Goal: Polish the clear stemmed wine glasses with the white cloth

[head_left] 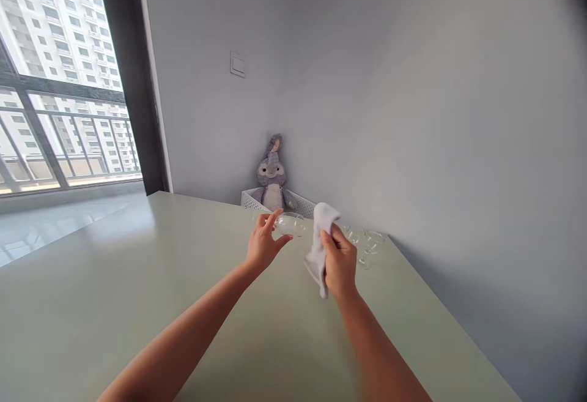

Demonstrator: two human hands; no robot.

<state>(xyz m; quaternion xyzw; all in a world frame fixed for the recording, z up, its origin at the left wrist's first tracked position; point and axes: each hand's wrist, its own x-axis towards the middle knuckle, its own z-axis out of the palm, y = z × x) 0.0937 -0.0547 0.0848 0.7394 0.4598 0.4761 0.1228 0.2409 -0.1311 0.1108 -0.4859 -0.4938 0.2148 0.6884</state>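
Observation:
My right hand (340, 261) is closed around a white cloth (321, 240), which hangs in folds above the table. My left hand (263, 243) has its thumb and fingers spread apart beside clear glassware (290, 224) near the far end of the table; I cannot tell whether a fingertip touches it. More clear glass is partly hidden behind the left fingers. Just beyond the right hand stands a stemmed glass (370, 243), with further glassware (354, 234) close by, partly covered by that hand.
The pale green tabletop (206, 328) runs toward the corner of grey walls. At its far end, a white perforated basket (250, 200) holds a purple plush rabbit (271, 175). The table's right edge lies along the wall. A window (68, 84) is on the left.

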